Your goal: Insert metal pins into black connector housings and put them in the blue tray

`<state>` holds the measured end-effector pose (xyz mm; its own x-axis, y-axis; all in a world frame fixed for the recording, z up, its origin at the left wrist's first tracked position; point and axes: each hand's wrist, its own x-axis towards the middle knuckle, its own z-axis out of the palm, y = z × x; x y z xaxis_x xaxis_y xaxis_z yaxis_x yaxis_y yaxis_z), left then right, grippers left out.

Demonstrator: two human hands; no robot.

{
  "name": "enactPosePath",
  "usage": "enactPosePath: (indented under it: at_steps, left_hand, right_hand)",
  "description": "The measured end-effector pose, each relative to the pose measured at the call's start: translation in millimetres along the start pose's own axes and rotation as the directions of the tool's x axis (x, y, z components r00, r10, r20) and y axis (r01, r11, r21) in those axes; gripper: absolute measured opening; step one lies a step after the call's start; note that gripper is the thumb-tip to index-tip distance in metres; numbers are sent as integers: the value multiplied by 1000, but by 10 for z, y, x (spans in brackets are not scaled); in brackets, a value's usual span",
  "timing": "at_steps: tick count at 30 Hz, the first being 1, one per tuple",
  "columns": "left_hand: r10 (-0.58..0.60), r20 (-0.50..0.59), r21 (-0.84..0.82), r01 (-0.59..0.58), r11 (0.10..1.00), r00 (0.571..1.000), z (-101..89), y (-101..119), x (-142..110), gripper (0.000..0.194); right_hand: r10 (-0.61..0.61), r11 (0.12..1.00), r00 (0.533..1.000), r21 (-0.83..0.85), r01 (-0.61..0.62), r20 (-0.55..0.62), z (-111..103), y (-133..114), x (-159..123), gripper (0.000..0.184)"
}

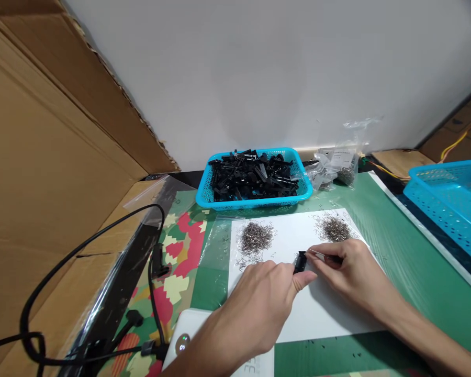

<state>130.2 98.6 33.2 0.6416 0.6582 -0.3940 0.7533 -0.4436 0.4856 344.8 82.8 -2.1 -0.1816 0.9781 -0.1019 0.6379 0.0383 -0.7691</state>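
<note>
My left hand (259, 301) is closed on a small black plastic part (300, 262), pinched between thumb and fingers over a white sheet (322, 314). My right hand (347, 267) is closed on thin metal tweezers (322, 255), whose tip meets the black part. Two heaps of tiny metal springs lie on the sheet: one (256, 236) at the left and one (336, 228) just beyond my right hand. A blue basket (306, 188) full of black plastic parts (253, 175) stands behind the sheet.
A green mat (400, 246) covers the table. Clear plastic bags (333, 165) lie by the wall. Another blue basket (451, 201) sits at the right. Cardboard (43, 157) leans at the left, with black cables (102, 293) and a white device (188, 335) near me.
</note>
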Motion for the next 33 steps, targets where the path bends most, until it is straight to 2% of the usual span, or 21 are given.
enactPosePath:
  at_steps: [3, 11, 22, 27, 29, 30, 31, 33]
  left_hand:
    - [-83, 22, -32, 84, 996, 996, -59, 64, 30, 56]
    - [-141, 55, -102, 146, 984, 989, -96, 113, 49, 59]
    - [-147, 53, -113, 152, 982, 988, -113, 124, 53, 59]
    - [-98, 26, -123, 100, 987, 995, -105, 105, 30, 56]
    - [-85, 28, -132, 88, 987, 996, -106, 87, 22, 57]
    - [-66, 32, -134, 70, 989, 997, -105, 75, 17, 57]
    - [-41, 32, -133, 45, 990, 999, -101, 63, 12, 55]
    - [-3, 20, -122, 5, 993, 1000, -88, 42, 3, 51]
  right_hand:
    - [8, 1000, 1000, -4, -8, 13, -42, 7, 19, 40]
    - [100, 995, 991, 2, -100, 88, -116, 16, 53, 40]
    - [164, 986, 974, 6, -167, 157, -180, 45, 92, 31]
    - [147, 989, 976, 9, -150, 158, -200, 57, 115, 27]
    - [116, 992, 987, 33, -121, 112, -219, 39, 98, 28]
    - [92, 994, 995, 61, -95, 47, -230, 26, 81, 30]
    - [64, 994, 997, 94, -60, -43, -241, 12, 60, 31]
    - [-2, 988, 972, 147, 38, -237, -263, -11, 17, 33]
